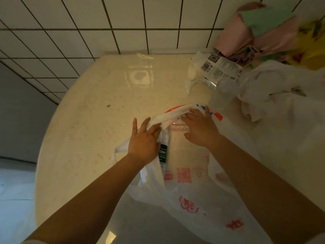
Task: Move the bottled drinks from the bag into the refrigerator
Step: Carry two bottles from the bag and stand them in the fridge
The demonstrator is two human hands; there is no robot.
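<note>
Left hand, centre frame: fingers curled round the white bag handle, gripping it. Bottle with green label just right of it, inside the bag on the table. Right hand: fingers fairly straight, resting on the bag's far rim. Upper right: cloths.

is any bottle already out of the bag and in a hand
No: the green-labelled bottle sits inside the white plastic bag, while the left hand grips the bag's handle and the right hand holds the opening.
</note>
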